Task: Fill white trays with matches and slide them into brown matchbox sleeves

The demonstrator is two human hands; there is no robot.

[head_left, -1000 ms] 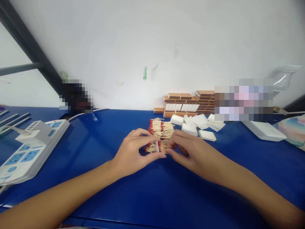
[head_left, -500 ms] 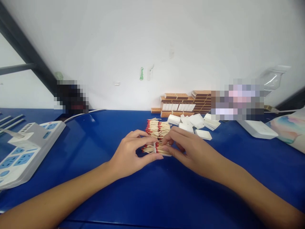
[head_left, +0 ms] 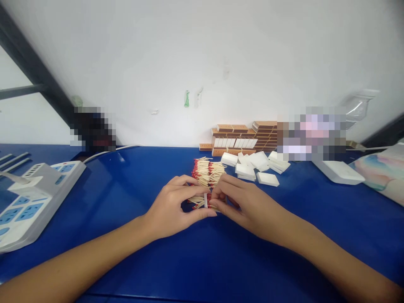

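Thumb and fingers of my left hand (head_left: 175, 206) grip the left end of a small white matchbox tray (head_left: 205, 200) from front and back. Red-headed matches lie in the tray, partly covered by my fingers. My right hand (head_left: 244, 202) is bent over the tray, its thumb and fingertips pinched together at the match heads. Just behind the tray a heap of loose matches (head_left: 206, 172) lies on the blue table. A few more loose matches (head_left: 195, 201) show in the gap between my left thumb and index finger.
Several white trays (head_left: 246, 170) lie scattered right of the match heap. Against the wall stand stacked brown matchboxes (head_left: 265, 136). A power strip (head_left: 41, 198) occupies the table's left side. At the right are a white box (head_left: 342, 171) and a colourful bag (head_left: 381, 170).
My right fingers have shifted slightly left and down over the tray, covering more of its matches. My left hand keeps its hold. The view has moved a little.
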